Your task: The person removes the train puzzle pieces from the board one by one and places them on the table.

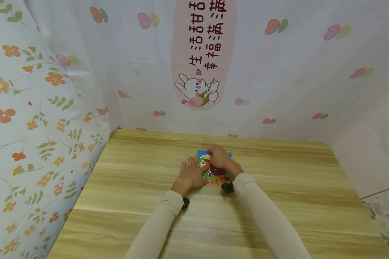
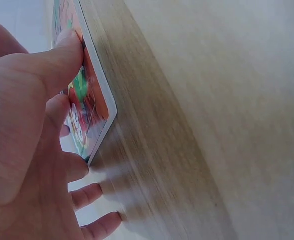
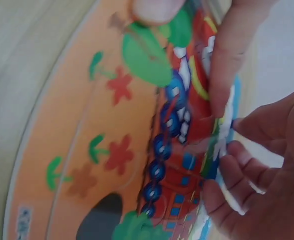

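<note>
A glossy picture puzzle board (image 1: 219, 179) lies on the table, showing a red train with blue wheels on orange ground. My left hand (image 1: 190, 175) rests over its left side with spread fingers. In the left wrist view the thumb (image 2: 68, 52) presses on the printed face, while other fingertips reach past the corner onto the wood. My right hand (image 1: 221, 157) is at the board's far side. Its bent thumb and fingers (image 3: 237, 175) meet the blue and white edge of the picture in the right wrist view; I cannot tell whether they pinch anything.
The wooden table (image 1: 133, 172) stretches around the board on all sides. Behind it hangs a white cloth (image 1: 142, 75) with a rabbit print, and a flowered cloth (image 1: 42, 144) covers the left side. Black devices (image 1: 227, 187) sit at both wrists.
</note>
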{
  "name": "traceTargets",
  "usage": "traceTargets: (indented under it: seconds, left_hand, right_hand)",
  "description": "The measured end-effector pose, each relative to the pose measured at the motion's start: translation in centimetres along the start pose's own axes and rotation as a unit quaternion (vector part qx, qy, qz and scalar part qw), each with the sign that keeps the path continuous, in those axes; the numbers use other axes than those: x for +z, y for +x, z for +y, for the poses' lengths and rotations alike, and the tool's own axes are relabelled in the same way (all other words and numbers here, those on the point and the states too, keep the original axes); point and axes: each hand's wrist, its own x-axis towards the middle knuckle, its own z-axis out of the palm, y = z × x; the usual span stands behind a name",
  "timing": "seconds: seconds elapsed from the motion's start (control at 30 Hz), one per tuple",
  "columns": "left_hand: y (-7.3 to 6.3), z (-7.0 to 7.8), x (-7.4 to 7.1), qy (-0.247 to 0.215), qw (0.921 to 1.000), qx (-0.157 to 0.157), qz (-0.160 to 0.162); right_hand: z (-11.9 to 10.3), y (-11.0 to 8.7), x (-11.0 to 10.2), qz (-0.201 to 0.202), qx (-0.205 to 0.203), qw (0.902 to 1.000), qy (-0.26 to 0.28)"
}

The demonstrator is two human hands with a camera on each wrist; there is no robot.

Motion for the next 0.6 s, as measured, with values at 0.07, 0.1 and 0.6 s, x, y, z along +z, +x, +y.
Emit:
traceTargets:
  seconds: [0.07, 0.1, 0.6]
  left_hand:
    - [-0.05, 0.01, 0.05, 0.0, 1.0, -0.001, -0.002]
    - [-0.08, 0.01, 0.06, -0.002, 1.0, -0.002, -0.001]
    - [0.07, -0.05, 0.2, 0.007, 1.0, -0.002, 0.003]
  right_hand:
    - [-0.06, 0.03, -0.01, -0.002, 0.006, 0.9999, 0.013]
    - [-0.1, 0.0, -0.01, -0.003, 0.013, 0.9997, 0.022]
    - [-0.12, -0.24, 0.08, -0.004, 0.054, 0.9907, 0.125]
